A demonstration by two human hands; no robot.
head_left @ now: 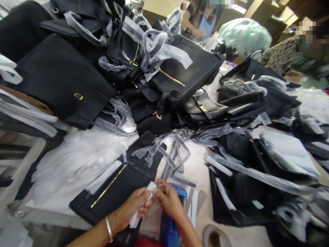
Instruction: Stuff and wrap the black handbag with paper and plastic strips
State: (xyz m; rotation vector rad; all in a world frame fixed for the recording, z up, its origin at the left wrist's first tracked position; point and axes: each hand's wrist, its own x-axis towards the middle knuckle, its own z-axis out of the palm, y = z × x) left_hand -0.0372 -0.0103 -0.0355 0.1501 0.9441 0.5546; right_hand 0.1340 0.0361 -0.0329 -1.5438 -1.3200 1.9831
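A black handbag [115, 188] with a gold zipper lies flat on the table just in front of me. My left hand [133, 206], a silver bangle on its wrist, and my right hand [168, 199] meet over the bag's right corner. Both pinch a white strip of paper or foam [140, 209] between their fingertips. The strip runs from the fingers down past my left palm. A blue object [171, 230] sits under my right hand.
A big heap of black handbags [177, 75] with plastic-wrapped straps fills the table's middle and back. More bags [246, 178] lie at the right. White sheets [74, 161] cover the left. Two other people [203, 20] stand behind. A round dish [216, 236] sits at the near edge.
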